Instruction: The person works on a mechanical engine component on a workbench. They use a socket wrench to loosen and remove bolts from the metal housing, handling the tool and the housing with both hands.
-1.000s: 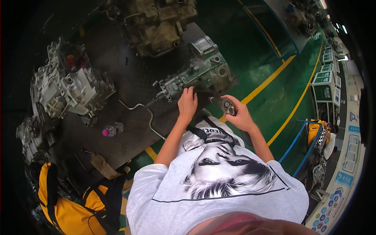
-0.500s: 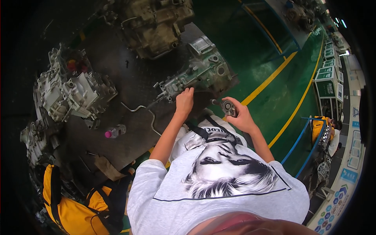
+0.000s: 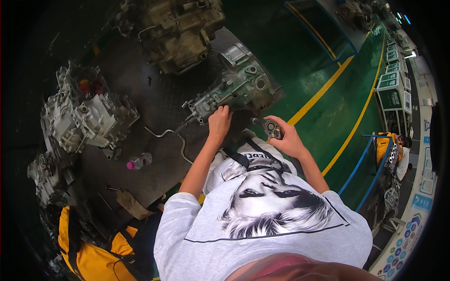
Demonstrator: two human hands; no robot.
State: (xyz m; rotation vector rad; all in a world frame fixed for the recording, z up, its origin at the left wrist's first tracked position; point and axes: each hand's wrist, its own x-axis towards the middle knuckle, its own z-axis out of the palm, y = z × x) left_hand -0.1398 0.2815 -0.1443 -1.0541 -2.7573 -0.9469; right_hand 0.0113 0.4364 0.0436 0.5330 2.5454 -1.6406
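My left hand is at the near edge of a grey metal gearbox casing, with its fingers bent together against the casing's side. Whatever those fingertips pinch, if anything, is hidden. To the right of it, my right hand is closed round a metal ratchet wrench with a round head. A short dark end of this tool points left toward the casing, apart from it. Several bolts or studs stick up along the casing's top.
Two larger gearbox assemblies stand left and beyond on the dark bench. A bent metal pipe and a pink-capped bottle lie nearer. A person in yellow is at lower left; blue rails stand right.
The view has shifted slightly, so the bench and its parts sit a little differently in the picture. Both hands keep nearly the same pose, the right one still gripping the ratchet wrench.
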